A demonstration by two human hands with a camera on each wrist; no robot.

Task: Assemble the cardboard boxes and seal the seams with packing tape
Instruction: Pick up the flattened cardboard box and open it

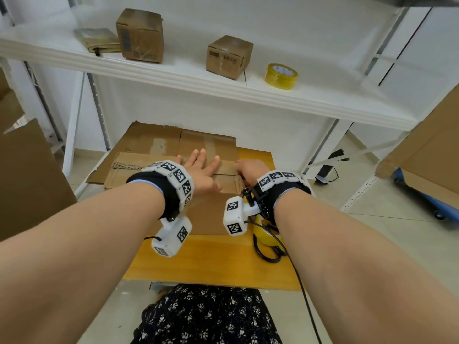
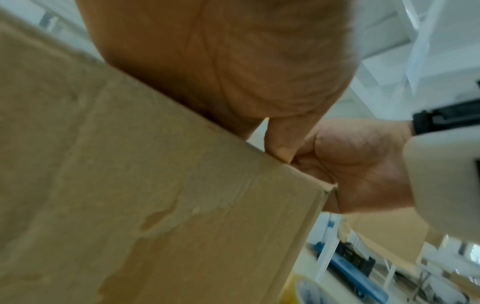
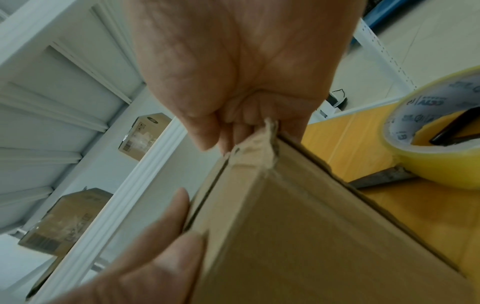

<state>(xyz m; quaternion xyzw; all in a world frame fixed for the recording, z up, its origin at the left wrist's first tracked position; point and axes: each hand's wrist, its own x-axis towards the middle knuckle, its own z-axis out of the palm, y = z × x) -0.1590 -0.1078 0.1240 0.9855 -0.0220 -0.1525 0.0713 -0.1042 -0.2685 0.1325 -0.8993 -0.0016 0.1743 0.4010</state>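
Note:
A brown cardboard box [image 1: 208, 214] stands on the yellow wooden table [image 1: 211, 259]. My left hand [image 1: 201, 167] lies flat on its top flaps, fingers straight, pressing down. My right hand [image 1: 249, 170] is curled round the box's right top corner. In the right wrist view the fingers [image 3: 233, 135] grip a torn flap corner of the box [image 3: 298, 236]. The left wrist view shows my left palm [image 2: 221, 61] on the box [image 2: 155, 195], with the right hand [image 2: 358, 164] at the corner. A yellow tape roll [image 1: 267, 234] [image 3: 441, 144] lies on the table, right of the box.
Flattened cardboard [image 1: 159, 142] lies behind the box. The white shelf [image 1: 173, 78] above holds two assembled boxes [image 1: 140, 36] [image 1: 228, 57], folded cardboard [image 1: 96, 39] and a second tape roll [image 1: 281, 76]. Large cardboard sheets stand at left [image 1: 29, 175] and right [image 1: 427, 145].

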